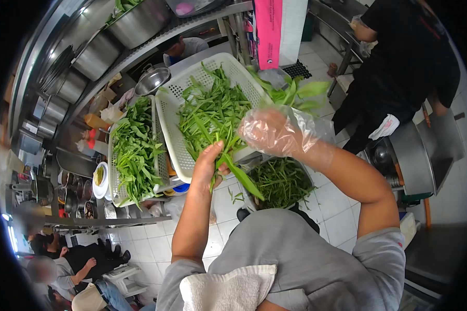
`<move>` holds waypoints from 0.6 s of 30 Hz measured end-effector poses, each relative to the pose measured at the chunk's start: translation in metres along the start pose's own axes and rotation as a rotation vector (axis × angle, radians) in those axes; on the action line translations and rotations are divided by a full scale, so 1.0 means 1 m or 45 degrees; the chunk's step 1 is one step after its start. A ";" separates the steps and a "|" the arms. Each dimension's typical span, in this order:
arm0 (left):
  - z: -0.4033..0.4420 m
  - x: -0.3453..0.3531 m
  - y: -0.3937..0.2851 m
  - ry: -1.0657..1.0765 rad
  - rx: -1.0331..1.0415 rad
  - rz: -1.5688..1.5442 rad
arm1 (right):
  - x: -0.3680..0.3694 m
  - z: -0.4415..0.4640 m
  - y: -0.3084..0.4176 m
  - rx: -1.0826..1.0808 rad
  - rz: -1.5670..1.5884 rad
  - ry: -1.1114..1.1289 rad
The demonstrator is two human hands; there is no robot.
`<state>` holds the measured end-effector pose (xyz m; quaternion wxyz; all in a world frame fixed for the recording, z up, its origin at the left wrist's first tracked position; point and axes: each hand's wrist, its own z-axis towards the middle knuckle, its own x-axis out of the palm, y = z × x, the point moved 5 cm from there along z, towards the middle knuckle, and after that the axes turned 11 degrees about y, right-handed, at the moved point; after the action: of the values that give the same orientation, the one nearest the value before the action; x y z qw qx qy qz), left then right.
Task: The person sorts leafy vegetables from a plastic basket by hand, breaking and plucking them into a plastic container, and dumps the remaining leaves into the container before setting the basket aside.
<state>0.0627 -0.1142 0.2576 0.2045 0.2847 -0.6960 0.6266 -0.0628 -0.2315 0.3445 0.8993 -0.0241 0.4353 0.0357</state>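
Left hand point(210, 165) closed around leafy green stems point(220, 151), plastic-gloved right hand point(269, 129) near them, its grip unclear.

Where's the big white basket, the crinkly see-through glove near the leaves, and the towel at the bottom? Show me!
Big white basket point(168, 124): head view, its left side wall.
See-through glove point(270, 129): head view, its crinkly middle.
Towel point(228, 293): head view, the middle of its white cloth.

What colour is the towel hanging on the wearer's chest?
The towel is off-white; the head view shows it best.
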 end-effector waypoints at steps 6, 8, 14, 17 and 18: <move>-0.011 0.038 0.001 -0.354 0.108 0.414 | 0.006 -0.010 -0.014 0.629 0.639 0.174; -0.014 0.044 0.019 -0.270 0.172 0.556 | 0.003 -0.035 -0.064 1.016 1.208 -0.210; 0.006 0.051 0.104 -0.013 0.049 1.331 | -0.099 -0.082 -0.079 1.235 1.133 -0.228; 0.028 0.039 0.135 0.109 0.242 1.627 | -0.108 -0.103 -0.050 1.307 0.877 0.034; 0.029 0.053 0.125 0.199 0.265 1.693 | -0.106 -0.114 -0.046 1.312 0.923 0.117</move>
<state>-0.0567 -0.1435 0.1939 -0.2032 -0.2320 -0.6422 0.7018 -0.2135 -0.2906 0.3578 0.7067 0.5595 0.4154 0.1228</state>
